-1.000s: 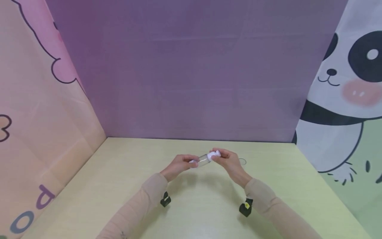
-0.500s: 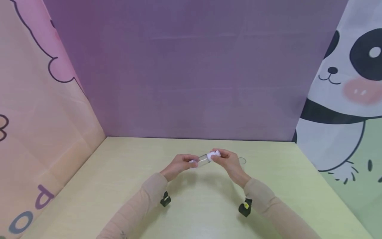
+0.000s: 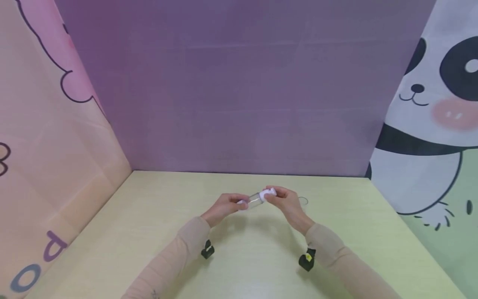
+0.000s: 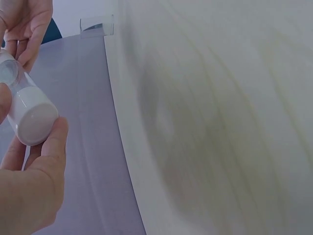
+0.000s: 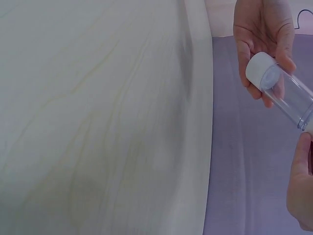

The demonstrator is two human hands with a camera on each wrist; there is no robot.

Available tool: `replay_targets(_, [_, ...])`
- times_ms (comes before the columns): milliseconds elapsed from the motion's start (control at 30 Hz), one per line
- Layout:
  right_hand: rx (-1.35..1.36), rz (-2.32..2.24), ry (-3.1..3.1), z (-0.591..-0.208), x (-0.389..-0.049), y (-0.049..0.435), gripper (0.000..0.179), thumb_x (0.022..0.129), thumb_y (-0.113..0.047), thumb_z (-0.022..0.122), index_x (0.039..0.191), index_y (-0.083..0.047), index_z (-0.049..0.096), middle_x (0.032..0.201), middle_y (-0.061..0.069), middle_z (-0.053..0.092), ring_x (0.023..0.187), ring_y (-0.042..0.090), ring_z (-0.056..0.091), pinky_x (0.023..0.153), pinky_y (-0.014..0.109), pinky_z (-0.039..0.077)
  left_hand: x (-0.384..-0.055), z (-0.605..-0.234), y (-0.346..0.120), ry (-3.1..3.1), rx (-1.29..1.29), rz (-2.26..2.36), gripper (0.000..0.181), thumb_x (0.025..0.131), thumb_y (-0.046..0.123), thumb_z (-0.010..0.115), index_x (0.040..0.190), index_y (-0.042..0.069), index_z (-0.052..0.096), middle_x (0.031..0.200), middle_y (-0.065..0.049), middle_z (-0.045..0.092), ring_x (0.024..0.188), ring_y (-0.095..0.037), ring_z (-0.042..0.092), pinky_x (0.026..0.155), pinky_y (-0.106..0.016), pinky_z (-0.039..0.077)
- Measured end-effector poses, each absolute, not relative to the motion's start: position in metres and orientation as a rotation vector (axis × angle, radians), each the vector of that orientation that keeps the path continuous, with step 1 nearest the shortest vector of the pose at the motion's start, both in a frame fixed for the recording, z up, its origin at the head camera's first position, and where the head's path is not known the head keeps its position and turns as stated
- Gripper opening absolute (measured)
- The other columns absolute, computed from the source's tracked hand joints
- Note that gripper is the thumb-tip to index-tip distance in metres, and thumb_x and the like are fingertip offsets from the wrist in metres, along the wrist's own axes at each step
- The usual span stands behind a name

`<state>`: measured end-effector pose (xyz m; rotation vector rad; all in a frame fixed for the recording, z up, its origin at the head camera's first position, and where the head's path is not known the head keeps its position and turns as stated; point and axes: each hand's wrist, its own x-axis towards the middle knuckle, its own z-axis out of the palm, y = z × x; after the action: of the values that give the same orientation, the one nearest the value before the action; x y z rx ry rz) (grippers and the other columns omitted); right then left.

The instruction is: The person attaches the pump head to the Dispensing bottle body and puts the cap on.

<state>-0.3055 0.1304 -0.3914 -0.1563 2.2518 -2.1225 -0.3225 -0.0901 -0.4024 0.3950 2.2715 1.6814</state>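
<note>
A clear cylindrical bottle (image 3: 255, 201) with a white base (image 4: 36, 120) and a white top (image 3: 267, 194) is held tilted above the table. My left hand (image 3: 225, 205) grips the base end between thumb and fingers. At the other end, the thumb and fingers of my right hand (image 3: 288, 204) pinch the white top. The right wrist view shows the bottle's transparent wall (image 5: 291, 95) between both hands, and I see nothing inside it but a pale disc near the base. Beyond my right hand, a clear, cup-like cap (image 4: 97, 26) stands on the table.
The pale wood-grain table (image 3: 149, 232) meets a purple backdrop (image 3: 239, 91) along its far edge. Printed cloth walls flank it, with a panda (image 3: 414, 170) on the right. A black wrist mount (image 3: 207, 249) hangs below each forearm.
Both hands and the bottle stay almost in place. The head view shifts very slightly.
</note>
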Motion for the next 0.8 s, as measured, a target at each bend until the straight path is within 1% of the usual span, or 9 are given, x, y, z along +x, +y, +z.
replay_targets(167, [-0.135,-2.107,2.242,-0.392,-0.317,0.125,0.054,0.079,-0.028,0.071,0.124,-0.004,0.054,0.119,0.009,0.061,0.102,0.014,0.058,0.095,0.036,0.044,-0.339,-0.401,-0.096,2.267,0.412,1.652,0.032,0.084,0.022,0.066,0.114,0.013,0.065,0.117,-0.005,0.062,0.099,-0.017,0.055,0.089,-0.037,0.042])
replay_targets(300, [-0.119,-2.082,2.242,-0.392,-0.327,0.122,0.055,0.079,-0.028,0.071,0.127,-0.006,0.053,0.123,0.008,0.059,0.107,0.017,0.056,0.095,0.035,0.044,-0.352,-0.400,-0.101,2.263,0.414,1.621,0.032,0.084,0.024,0.066,0.114,0.016,0.065,0.118,-0.004,0.061,0.100,-0.017,0.054,0.089,-0.037,0.042])
replay_targets(367, [-0.141,-2.066,2.239,-0.392,-0.326,0.123,0.054,0.080,-0.027,0.070,0.127,-0.008,0.053,0.125,0.008,0.058,0.110,0.018,0.055,0.095,0.034,0.044,-0.352,-0.400,-0.101,2.264,0.415,1.626,0.032,0.084,0.023,0.066,0.114,0.015,0.065,0.118,-0.004,0.061,0.099,-0.018,0.054,0.089,-0.037,0.042])
replay_targets(467, [-0.205,-2.059,2.227,-0.391,-0.325,0.124,0.052,0.082,-0.022,0.069,0.129,-0.008,0.051,0.129,0.009,0.055,0.115,0.019,0.053,0.096,0.033,0.043,-0.352,-0.400,-0.101,2.266,0.423,1.629,0.032,0.084,0.022,0.066,0.115,0.014,0.065,0.118,-0.004,0.061,0.100,-0.019,0.053,0.090,-0.039,0.041])
replay_targets(567, [-0.276,-2.089,2.190,-0.389,-0.324,0.126,0.051,0.084,-0.015,0.066,0.130,-0.006,0.049,0.132,0.011,0.052,0.116,0.016,0.053,0.095,0.031,0.044,-0.351,-0.400,-0.101,2.265,0.425,1.621,0.032,0.084,0.023,0.066,0.115,0.014,0.064,0.119,-0.004,0.060,0.101,-0.019,0.053,0.090,-0.040,0.041])
replay_targets(700, [-0.347,-2.149,2.098,-0.386,-0.321,0.125,0.051,0.084,-0.005,0.063,0.131,-0.002,0.045,0.135,0.017,0.047,0.113,0.011,0.055,0.094,0.026,0.044,-0.350,-0.399,-0.101,2.259,0.406,1.615,0.033,0.084,0.024,0.066,0.115,0.015,0.064,0.121,-0.004,0.059,0.102,-0.020,0.052,0.091,-0.041,0.041])
replay_targets(800, [-0.372,-2.170,2.068,-0.385,-0.319,0.125,0.050,0.084,-0.002,0.062,0.131,0.001,0.044,0.135,0.019,0.047,0.110,0.008,0.056,0.093,0.026,0.044,-0.350,-0.400,-0.101,2.262,0.398,1.616,0.032,0.084,0.024,0.066,0.115,0.015,0.064,0.121,-0.005,0.059,0.102,-0.020,0.053,0.090,-0.040,0.042])
